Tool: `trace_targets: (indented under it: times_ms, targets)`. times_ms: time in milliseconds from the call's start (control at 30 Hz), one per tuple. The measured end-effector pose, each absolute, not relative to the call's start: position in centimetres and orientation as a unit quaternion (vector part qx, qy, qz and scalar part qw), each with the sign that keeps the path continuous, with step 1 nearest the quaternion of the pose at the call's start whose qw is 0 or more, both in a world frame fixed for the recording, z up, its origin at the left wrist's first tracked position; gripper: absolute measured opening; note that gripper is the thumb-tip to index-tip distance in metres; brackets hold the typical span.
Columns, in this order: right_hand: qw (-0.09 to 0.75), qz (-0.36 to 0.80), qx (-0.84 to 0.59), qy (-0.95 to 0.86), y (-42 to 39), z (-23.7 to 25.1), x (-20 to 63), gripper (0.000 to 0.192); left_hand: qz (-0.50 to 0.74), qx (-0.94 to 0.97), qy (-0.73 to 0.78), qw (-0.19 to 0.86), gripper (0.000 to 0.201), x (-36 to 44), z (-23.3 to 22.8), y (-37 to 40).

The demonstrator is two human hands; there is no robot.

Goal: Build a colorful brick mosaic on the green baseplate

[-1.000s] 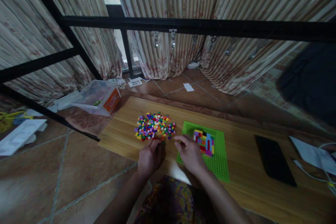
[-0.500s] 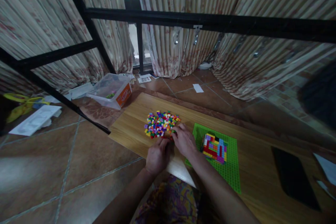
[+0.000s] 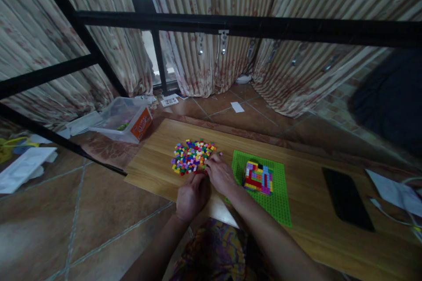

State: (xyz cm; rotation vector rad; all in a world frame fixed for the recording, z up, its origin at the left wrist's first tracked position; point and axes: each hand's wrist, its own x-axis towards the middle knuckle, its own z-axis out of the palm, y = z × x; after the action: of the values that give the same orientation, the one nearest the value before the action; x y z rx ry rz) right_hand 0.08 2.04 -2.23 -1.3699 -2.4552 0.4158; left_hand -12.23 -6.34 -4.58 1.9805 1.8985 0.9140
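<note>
A loose pile of small, multicoloured toy bricks [image 3: 191, 156] lies on the wooden table. At its near right edge, my left hand [image 3: 193, 197] and my right hand [image 3: 220, 173] meet with fingers bent and pinched together. Between their fingertips a bit of red toy brick [image 3: 203, 171] shows; its shape is mostly covered by the fingers. To the right of my right hand is a green studded baseplate [image 3: 280, 197]. On it stands a roughly square brick structure [image 3: 259, 178] in red, yellow, blue, purple and other colours.
A clear plastic box [image 3: 121, 118] with an orange label stands on the floor beyond the table's left end. A black flat object [image 3: 346, 197] and a white cable [image 3: 389, 213] lie on the table [image 3: 306, 210] at right. Black metal bars [image 3: 184, 22] cross in front of curtains.
The view has turned slightly to the right, so everything sits farther left. Both hands stay together beside the brick pile, with little visible change in their grip.
</note>
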Motion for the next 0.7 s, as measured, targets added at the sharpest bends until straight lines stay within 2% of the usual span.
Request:
trace_targets:
  times_ms: [500, 700]
  targets:
    - [0.215, 0.221, -0.486, -0.818, 0.8, -2.7, 0.9, 0.021, 0.288, 0.682, 0.665, 0.102, 0.018, -12.0, -4.3, -6.2]
    - [0.219, 0.208, -0.510, -0.805, 0.7, -2.6, 0.4, 0.022, 0.306, 0.674, 0.663, 0.113, 0.015, -12.0, -4.3, -6.3]
